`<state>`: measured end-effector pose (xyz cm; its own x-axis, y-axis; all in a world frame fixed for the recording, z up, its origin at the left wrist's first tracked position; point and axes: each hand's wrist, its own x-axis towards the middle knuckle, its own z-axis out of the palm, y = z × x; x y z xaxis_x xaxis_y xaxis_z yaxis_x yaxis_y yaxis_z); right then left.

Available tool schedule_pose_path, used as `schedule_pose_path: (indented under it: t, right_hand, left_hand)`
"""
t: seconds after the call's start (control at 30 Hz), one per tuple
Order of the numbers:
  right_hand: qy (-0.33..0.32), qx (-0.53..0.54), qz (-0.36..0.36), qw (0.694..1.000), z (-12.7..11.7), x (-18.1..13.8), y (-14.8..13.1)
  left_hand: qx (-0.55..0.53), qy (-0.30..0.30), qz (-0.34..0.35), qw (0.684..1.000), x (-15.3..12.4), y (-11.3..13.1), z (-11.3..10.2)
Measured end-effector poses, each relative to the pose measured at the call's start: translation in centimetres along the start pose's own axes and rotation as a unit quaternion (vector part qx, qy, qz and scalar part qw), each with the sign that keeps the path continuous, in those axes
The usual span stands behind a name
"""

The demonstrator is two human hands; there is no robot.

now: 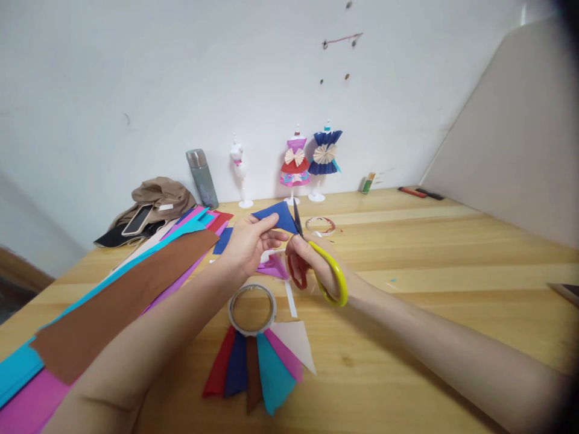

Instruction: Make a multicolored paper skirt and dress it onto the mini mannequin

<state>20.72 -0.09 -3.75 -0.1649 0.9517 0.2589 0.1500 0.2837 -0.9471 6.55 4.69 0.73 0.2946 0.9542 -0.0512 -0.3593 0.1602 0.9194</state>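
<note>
We judge the cutting well along: six colored wedges (260,367) already fan out under the tape roll (252,308) on the worktop (429,271), while our left hand (246,244) pinches the blue piece (278,218) and our right hand's (312,265) grip closes the scissors (316,265) at its edge.

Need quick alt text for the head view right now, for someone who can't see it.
A person's left hand holds a blue paper triangle while the right hand cuts its edge with yellow-handled scissors above a wooden table. A tape roll and a fan of colored paper triangles lie just below.
</note>
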Motion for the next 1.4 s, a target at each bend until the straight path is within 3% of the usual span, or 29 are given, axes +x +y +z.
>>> schedule_pose_path:
  t: [0.67,1.17,1.4]
  right_hand:
    - [0.014,-0.011,-0.012,1.000,-0.1,-0.1,-0.1]
    - [0.075,0.045,0.063,0.994,0.5,0.1,0.1]
    - [0.076,0.019,0.034,0.996,0.4,-0.2,-0.6]
  left_hand:
    - [0.033,-0.045,-0.007,0.998,0.0,-0.4,-0.4]
    - [0.033,-0.046,0.000,0.998,-0.1,-0.6,-0.3]
    - [0.039,-0.042,0.006,0.998,0.2,-0.2,-0.4]
